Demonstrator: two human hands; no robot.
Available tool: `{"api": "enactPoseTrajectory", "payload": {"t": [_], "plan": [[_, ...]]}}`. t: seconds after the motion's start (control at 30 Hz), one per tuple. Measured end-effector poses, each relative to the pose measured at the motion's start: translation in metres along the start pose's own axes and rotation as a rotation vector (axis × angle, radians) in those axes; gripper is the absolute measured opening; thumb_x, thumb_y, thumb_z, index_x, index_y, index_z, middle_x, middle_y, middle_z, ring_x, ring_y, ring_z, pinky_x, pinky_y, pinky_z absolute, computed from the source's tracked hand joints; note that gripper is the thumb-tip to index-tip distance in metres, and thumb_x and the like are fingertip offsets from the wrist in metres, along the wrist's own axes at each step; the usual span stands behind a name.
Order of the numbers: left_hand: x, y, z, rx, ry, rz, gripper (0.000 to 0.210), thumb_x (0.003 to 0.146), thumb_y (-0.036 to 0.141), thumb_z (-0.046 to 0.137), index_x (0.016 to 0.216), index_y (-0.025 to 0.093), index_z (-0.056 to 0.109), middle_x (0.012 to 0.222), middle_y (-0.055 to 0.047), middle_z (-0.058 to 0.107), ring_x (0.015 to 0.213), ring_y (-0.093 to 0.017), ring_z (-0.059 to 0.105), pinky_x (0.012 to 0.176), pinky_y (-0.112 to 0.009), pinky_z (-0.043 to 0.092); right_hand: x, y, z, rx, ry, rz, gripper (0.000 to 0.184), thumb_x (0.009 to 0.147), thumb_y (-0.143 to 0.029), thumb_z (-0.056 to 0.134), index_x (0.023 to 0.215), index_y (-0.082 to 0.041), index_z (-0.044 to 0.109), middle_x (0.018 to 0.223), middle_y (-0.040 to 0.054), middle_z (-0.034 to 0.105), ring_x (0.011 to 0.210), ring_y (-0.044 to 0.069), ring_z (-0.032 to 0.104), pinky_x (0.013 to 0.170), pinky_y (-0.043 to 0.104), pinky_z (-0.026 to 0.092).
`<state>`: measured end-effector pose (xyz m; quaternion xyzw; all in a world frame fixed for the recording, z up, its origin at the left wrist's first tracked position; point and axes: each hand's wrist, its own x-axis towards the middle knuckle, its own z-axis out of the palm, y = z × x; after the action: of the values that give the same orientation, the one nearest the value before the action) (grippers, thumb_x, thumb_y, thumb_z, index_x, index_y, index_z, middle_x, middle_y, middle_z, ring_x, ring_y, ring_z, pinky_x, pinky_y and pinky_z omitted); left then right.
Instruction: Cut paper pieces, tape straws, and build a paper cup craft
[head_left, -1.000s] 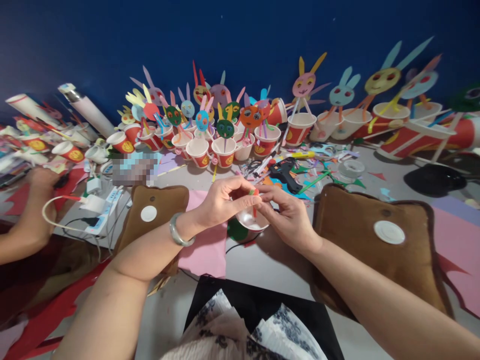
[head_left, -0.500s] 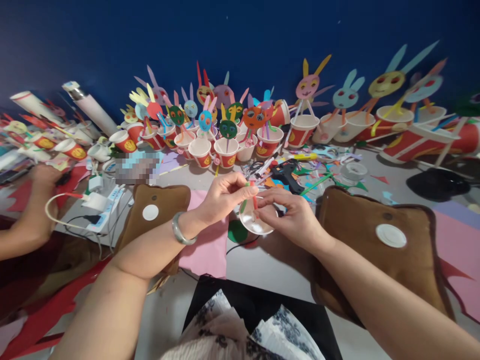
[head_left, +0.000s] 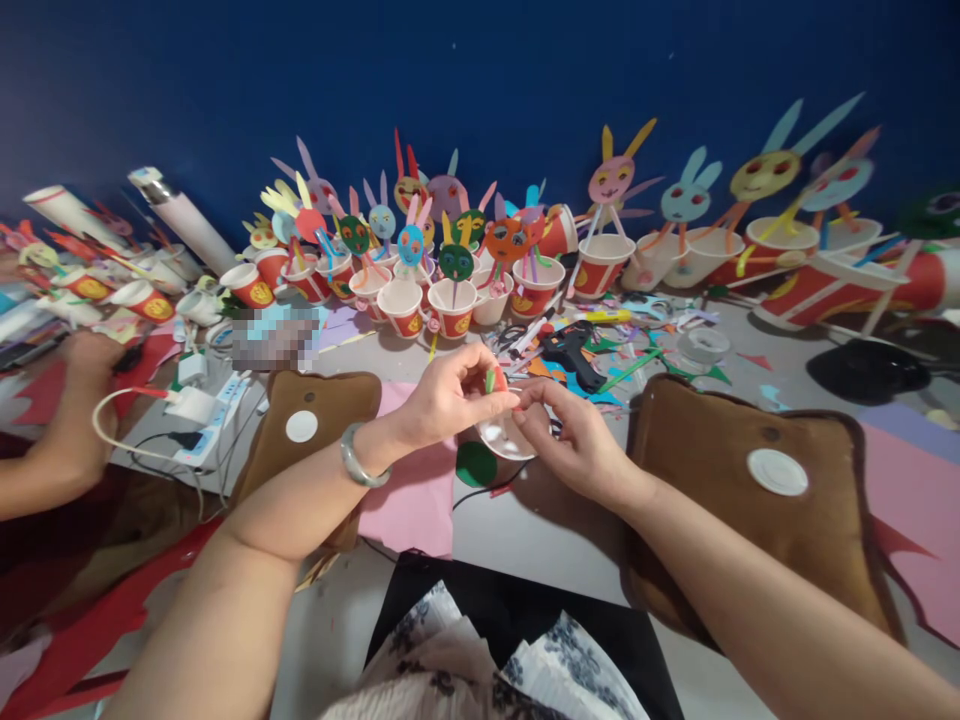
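My left hand [head_left: 454,395] pinches a small red paper strip [head_left: 501,380] with a green piece [head_left: 490,381] beside it. Close by on the right, my right hand [head_left: 570,437] has thumb and fingers pinched at the red strip's other end, mostly hidden by the fingers. Below both hands is a white cup or bowl [head_left: 504,440], seen from above and partly covered by them. A dark green paper circle [head_left: 476,464] lies on the table just left of it.
Paper cups [head_left: 453,310] with paper rabbit figures line the back. A black glue gun [head_left: 574,350] lies among paper scraps. Brown cushion-like pads [head_left: 697,500] flank my arms, with pink paper [head_left: 409,500] by the left one. Left are a power strip [head_left: 214,425] and another person's arm [head_left: 75,430].
The red strip, upright between my hands before, now shows only a short part by my left fingers. My right hand has shifted slightly left, its fingers more curled.
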<state>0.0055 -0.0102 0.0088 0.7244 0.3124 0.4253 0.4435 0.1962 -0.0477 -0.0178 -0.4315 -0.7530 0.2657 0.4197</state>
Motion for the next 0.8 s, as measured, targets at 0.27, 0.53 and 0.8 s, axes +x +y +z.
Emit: {"api": "enactPoseTrajectory", "payload": {"t": [0.27,0.53,0.8], "plan": [[0.001,-0.003,-0.001,0.047,-0.002,0.042,0.016,0.081,0.024,0.072,0.080,0.017,0.058,0.074,0.001,0.061,0.065,-0.009,0.054,0.058,-0.021,0.043,0.000,-0.001,0.002,0.032,0.030,0.034,0.012,0.093,-0.030,0.058,0.086,-0.021,0.061,0.088,0.0056,0.073,0.076,0.019,0.067,0.067,0.031,0.052],[0.002,-0.004,-0.001,0.197,-0.093,0.090,0.010,0.077,0.020,0.076,0.073,0.017,0.066,0.075,-0.003,0.068,0.070,-0.014,0.061,0.066,-0.026,0.047,-0.001,0.006,0.001,0.039,0.055,0.042,0.009,0.090,-0.030,0.063,0.091,-0.022,0.066,0.096,0.0069,0.076,0.087,0.023,0.071,0.074,0.035,0.055],[0.000,-0.002,-0.002,0.295,0.007,0.099,0.015,0.072,0.014,0.077,0.068,0.018,0.063,0.074,-0.002,0.070,0.076,-0.016,0.064,0.071,-0.028,0.049,-0.004,0.010,0.004,0.124,0.090,0.083,0.022,0.092,-0.043,0.064,0.099,-0.022,0.062,0.097,0.0077,0.073,0.091,0.023,0.071,0.082,0.037,0.056]]}}
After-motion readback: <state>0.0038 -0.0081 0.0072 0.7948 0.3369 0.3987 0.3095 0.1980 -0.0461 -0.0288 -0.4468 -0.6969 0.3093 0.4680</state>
